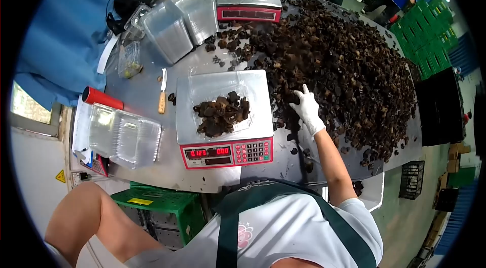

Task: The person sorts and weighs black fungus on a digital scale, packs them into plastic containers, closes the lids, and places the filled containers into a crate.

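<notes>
My right hand [308,110], in a white glove, reaches over the near left edge of a big heap of dark wood ear mushrooms [339,75]. Its fingers are stretched and apart, with no piece visibly gripped. Left of it stands a scale [185,116] with a red front and lit digits reading 0.123 and 0.00. On the scale's plate lies an open clear plastic container [246,90] with a small pile of wood ear mushrooms [223,113] inside. My left arm is bent at the left edge; its hand is out of view.
A knife [162,93] with a wooden handle, a red cylinder [103,98] and an open clear clamshell box [126,134] lie left of the scale. Stacked clear containers [169,32] and a second scale [248,13] stand behind. Two other people work far right, near green crates [425,30].
</notes>
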`<state>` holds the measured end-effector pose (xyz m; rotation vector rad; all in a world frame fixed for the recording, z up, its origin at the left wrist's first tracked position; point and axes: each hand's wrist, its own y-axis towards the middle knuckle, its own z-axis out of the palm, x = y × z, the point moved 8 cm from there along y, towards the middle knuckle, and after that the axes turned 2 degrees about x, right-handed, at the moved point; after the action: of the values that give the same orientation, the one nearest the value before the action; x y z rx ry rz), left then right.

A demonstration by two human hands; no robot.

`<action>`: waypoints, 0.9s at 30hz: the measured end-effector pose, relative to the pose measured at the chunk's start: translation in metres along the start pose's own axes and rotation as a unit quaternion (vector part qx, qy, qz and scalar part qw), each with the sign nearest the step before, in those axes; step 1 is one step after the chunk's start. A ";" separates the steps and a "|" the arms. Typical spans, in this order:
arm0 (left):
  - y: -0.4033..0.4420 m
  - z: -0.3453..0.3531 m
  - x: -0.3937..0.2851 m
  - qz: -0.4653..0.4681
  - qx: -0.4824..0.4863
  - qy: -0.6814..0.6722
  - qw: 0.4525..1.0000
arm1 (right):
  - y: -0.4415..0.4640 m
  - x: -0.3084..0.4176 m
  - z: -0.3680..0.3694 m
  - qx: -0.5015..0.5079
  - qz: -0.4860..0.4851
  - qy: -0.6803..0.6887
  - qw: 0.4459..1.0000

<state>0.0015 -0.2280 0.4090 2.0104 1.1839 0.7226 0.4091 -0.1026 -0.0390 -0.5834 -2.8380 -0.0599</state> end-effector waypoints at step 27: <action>-0.007 -0.016 -0.021 -0.022 -0.048 0.060 0.997 | 0.041 0.019 -0.008 -0.097 0.025 0.066 0.993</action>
<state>-0.0233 -0.2395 0.4106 1.8788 1.2339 0.8723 0.4103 -0.0587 -0.0273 -0.6642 -2.7059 -0.3541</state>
